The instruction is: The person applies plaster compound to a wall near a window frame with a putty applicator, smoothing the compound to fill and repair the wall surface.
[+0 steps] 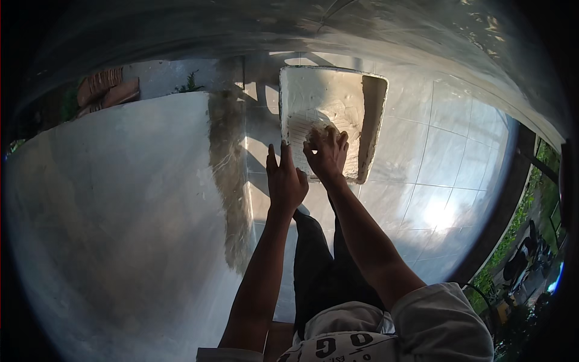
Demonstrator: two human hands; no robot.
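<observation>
A rectangular off-white tub (375, 120) with a crusted rim lies on the floor ahead of me. Pale wet paste (338, 99), smeared and ridged, coats its bottom. My right hand (327, 154) reaches into the near part of the tub, fingers bent down around a small, rough clump that I cannot make out. At the tub's near left corner is my left hand (287, 181), its fingers stretched forward and its fingertips at or against the rim. Nothing shows in the left hand.
On the left stands a broad grey smooth surface (120, 193) with a rough brown strip (226, 181) along its edge. Glossy floor tiles (416, 163) spread to the right, up to a dark edge (512, 181) with grass beyond. Reddish clay-coloured pieces (108, 90) lie at the far left.
</observation>
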